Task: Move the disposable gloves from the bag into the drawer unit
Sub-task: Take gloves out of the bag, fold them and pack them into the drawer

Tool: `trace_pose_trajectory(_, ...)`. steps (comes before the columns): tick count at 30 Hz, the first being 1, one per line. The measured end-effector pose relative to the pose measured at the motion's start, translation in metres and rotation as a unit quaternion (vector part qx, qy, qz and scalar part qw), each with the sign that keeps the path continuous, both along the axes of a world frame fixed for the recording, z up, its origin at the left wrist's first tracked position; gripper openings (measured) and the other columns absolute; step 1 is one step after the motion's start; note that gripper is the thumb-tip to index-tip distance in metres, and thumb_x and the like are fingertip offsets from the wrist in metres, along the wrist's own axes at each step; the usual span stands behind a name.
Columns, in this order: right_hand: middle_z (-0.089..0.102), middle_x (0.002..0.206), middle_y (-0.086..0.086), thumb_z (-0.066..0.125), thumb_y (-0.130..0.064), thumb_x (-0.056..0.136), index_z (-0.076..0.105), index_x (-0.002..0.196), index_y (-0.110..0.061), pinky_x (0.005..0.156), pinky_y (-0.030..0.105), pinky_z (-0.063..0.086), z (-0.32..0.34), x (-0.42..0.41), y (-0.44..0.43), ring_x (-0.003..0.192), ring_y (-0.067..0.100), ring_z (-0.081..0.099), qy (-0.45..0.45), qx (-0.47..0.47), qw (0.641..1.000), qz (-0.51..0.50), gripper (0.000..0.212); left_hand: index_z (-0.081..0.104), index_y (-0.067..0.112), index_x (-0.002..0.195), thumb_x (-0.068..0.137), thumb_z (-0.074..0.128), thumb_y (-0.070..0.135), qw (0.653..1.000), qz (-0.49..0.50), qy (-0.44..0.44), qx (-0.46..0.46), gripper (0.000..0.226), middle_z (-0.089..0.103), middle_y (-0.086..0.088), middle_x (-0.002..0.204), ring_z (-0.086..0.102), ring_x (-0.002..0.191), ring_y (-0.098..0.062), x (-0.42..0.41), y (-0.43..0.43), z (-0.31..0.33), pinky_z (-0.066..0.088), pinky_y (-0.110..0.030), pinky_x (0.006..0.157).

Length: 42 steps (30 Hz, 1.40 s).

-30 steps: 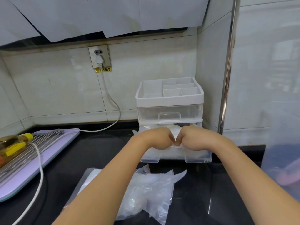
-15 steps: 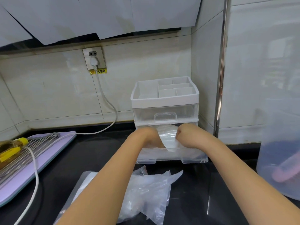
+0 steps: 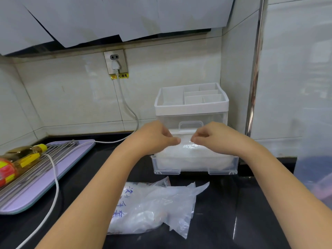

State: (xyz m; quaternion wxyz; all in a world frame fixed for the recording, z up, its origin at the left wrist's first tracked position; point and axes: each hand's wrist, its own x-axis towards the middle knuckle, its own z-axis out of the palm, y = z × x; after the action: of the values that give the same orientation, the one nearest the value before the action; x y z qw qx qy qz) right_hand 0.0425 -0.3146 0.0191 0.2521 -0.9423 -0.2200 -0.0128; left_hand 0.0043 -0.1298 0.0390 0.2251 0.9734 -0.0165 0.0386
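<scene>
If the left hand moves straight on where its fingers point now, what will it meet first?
Probably the right hand: the left hand points at it across a small gap above the open drawer; depth is unclear.

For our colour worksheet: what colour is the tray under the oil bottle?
Pale purple tray, best in head view.

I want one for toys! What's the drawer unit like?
The drawer unit is clear plastic with a white divided tray on top. It stands on the black counter in the corner. Its upper drawer is shut; the lower drawer is pulled out, full of gloves. The left hand and right hand hover over them.
</scene>
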Motion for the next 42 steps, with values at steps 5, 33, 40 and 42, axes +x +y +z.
trace_pose_trajectory(5, 0.069, 0.099, -0.019, 0.064, -0.044, 0.086, 0.072, 0.104, -0.03, 0.089, 0.025, 0.051, 0.016, -0.032, 0.006, 0.092, -0.003, 0.062, -0.025, -0.004, 0.992, 0.125, 0.024, 0.073, 0.023, 0.075, 0.086, 0.063, 0.045, 0.997, -0.043, -0.013, -0.068, 0.026, 0.072, 0.004, 0.076, 0.067, 0.073, -0.01, -0.034, 0.016, -0.025, 0.056, -0.031, 0.075)
trace_pose_trajectory(33, 0.073, 0.084, -0.004, 0.067, -0.03, 0.084, 0.076, 0.081, -0.025, 0.086, 0.038, 0.052, -0.002, -0.044, 0.034, 0.085, 0.015, 0.067, -0.015, 0.116, 0.967, 0.227, 0.011, 0.053, 0.025, 0.055, 0.086, 0.056, 0.001, 0.987, -0.078, -0.02, -0.138, 0.04, 0.038, 0.008, 0.038, 0.042, 0.041, 0.008, -0.054, 0.027, -0.104, 0.031, -0.008, 0.046)
trace_pose_trajectory(40, 0.072, 0.081, 0.004, 0.061, -0.018, 0.089, 0.073, 0.084, -0.008, 0.085, 0.027, 0.049, 0.016, -0.045, 0.02, 0.078, 0.014, 0.064, -0.054, 0.374, 0.908, 0.183, 0.017, 0.075, 0.022, 0.084, 0.087, 0.064, 0.008, 0.965, -0.033, -0.049, -0.255, 0.018, 0.074, 0.006, 0.083, 0.069, 0.082, -0.007, -0.045, 0.046, -0.108, 0.051, -0.019, 0.078)
trace_pose_trajectory(42, 0.071, 0.076, 0.001, 0.055, -0.016, 0.093, 0.07, 0.082, -0.004, 0.084, 0.024, 0.05, 0.019, -0.043, 0.015, 0.076, 0.011, 0.063, -0.058, 0.402, 0.897, 0.172, 0.022, 0.075, 0.015, 0.091, 0.092, 0.059, 0.02, 0.944, -0.027, -0.051, -0.324, 0.016, 0.075, 0.0, 0.088, 0.07, 0.084, -0.011, -0.043, 0.051, -0.102, 0.05, -0.02, 0.078)
